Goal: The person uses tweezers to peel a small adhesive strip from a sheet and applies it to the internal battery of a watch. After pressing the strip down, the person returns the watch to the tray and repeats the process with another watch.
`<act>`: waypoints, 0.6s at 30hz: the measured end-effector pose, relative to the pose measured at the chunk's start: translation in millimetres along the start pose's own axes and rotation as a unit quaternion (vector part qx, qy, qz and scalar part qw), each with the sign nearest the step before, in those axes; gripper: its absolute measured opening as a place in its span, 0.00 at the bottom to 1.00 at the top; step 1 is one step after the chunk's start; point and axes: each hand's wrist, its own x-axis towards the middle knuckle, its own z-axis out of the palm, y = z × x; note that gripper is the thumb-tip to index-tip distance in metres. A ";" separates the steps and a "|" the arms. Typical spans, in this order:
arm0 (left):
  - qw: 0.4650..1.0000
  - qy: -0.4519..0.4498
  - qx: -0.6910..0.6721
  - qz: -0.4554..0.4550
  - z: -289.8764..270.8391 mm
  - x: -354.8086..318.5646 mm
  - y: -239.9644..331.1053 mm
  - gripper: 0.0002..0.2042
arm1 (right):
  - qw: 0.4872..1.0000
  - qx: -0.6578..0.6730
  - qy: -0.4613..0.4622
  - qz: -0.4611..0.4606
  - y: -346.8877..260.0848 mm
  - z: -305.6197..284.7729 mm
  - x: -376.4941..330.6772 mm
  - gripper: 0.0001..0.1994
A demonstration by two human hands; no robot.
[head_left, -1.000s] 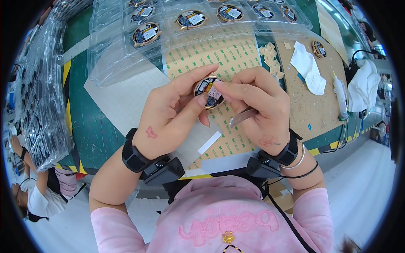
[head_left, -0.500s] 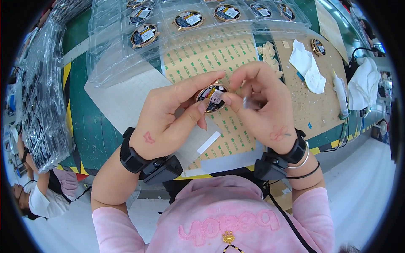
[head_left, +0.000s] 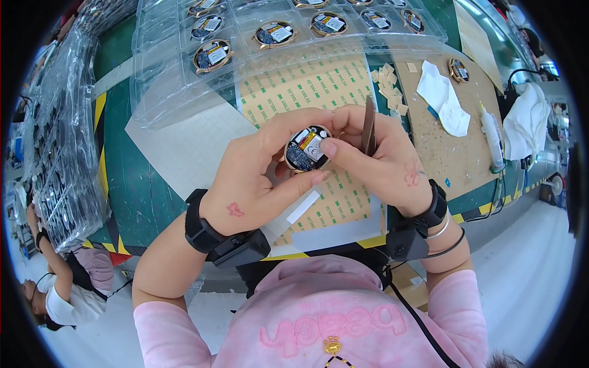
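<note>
An open round watch case (head_left: 307,149), gold-rimmed with a circuit board and a small pale battery inside, is held over the middle of the bench. My left hand (head_left: 254,168) wraps its fingers round the case from the left, thumb along the lower rim. My right hand (head_left: 377,159) presses its thumb at the right side of the case, near the battery. Between its curled fingers stand metal tweezers (head_left: 369,127), pointing up and away from the case. Below lies a tan backing sheet (head_left: 346,196) with green print, a white strip (head_left: 304,207) next to it.
Clear plastic trays (head_left: 245,64) with several similar watch cases stand at the back. On a brown board (head_left: 454,162) at right are a white tissue (head_left: 443,101), a glue syringe (head_left: 492,138) and another watch case (head_left: 458,70). Stacked wrapped trays (head_left: 64,135) line the left; another person (head_left: 73,288) sits beyond.
The case has turned in my hands. My left thumb moved off its face to the lower rim. The right fingers closed in behind it, and the tweezers swung upright.
</note>
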 end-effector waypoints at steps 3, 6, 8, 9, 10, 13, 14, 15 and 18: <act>0.996 -0.056 -0.017 -0.061 -5.1 1.5 8.9 0.26 | 0.998 -0.064 -0.007 0.021 0.2 -1.8 -2.3 0.10; 0.994 -0.082 -0.020 -0.071 -6.3 -0.8 7.2 0.27 | 0.997 -0.081 0.000 0.018 4.0 1.7 -6.6 0.10; 0.997 -0.076 -0.013 -0.027 -6.0 -1.8 4.3 0.27 | 0.998 -0.054 0.021 -0.011 6.4 4.9 -9.2 0.11; 0.997 -0.078 -0.012 -0.026 -6.3 -0.9 4.7 0.27 | 0.998 -0.053 0.023 -0.011 5.5 4.4 -8.1 0.11; 0.996 -0.073 -0.042 -0.020 -6.6 0.4 5.2 0.27 | 1.000 -0.015 0.004 -0.012 3.9 3.1 -5.7 0.11; 0.992 -0.065 -0.105 -0.009 -5.8 3.2 4.0 0.28 | 0.998 0.061 -0.032 -0.012 1.8 -0.3 -3.4 0.10; 0.991 -0.066 -0.115 -0.006 -5.5 3.4 2.8 0.28 | 0.997 0.063 -0.033 -0.014 1.6 -0.7 -3.9 0.10; 0.990 -0.067 -0.124 -0.004 -5.3 3.5 1.4 0.28 | 0.997 0.064 -0.035 -0.016 1.3 -1.1 -4.5 0.10; 0.990 -0.069 -0.124 0.002 -6.0 2.4 -2.1 0.28 | 0.998 0.049 -0.040 -0.007 -2.7 -2.0 -6.2 0.09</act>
